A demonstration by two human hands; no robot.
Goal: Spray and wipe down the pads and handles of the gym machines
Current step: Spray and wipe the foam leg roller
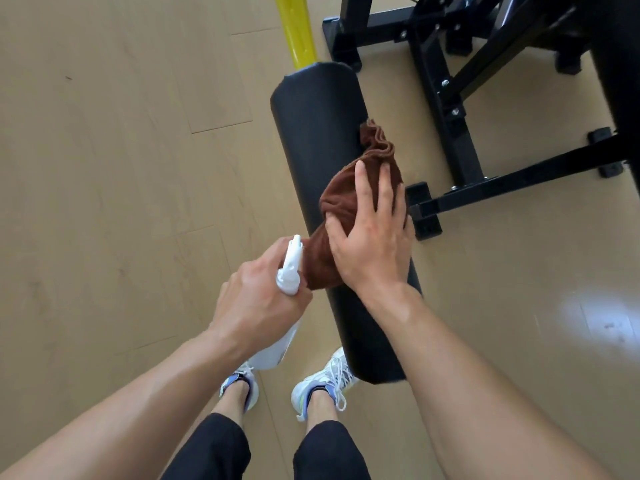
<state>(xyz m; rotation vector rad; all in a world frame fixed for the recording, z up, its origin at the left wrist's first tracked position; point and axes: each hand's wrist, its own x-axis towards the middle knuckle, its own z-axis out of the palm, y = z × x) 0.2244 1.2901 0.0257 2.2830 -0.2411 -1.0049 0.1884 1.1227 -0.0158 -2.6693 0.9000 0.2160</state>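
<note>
Trouble could start with our cloth. Our right hand lies on top of the brown cloth with fingers spread and straight, pressing it down on the long black pad. The pad is round on top and sits in the middle, running from near our shoes to far by the yellow bar. Because it is round, we think the cloth could slide off the right side and drop to the floor if we push too hard sideways.

Our left hand has its grip curled tight around the white spray bottle, just left of the pad. The nozzle sits very near the cloth and our right hand, so a squeeze now may wet our fingers, not the pad. Spray could also land on the floor, and wet floor by our shoes is slippery. The black frame stands far right, and our knuckles might bump it.
</note>
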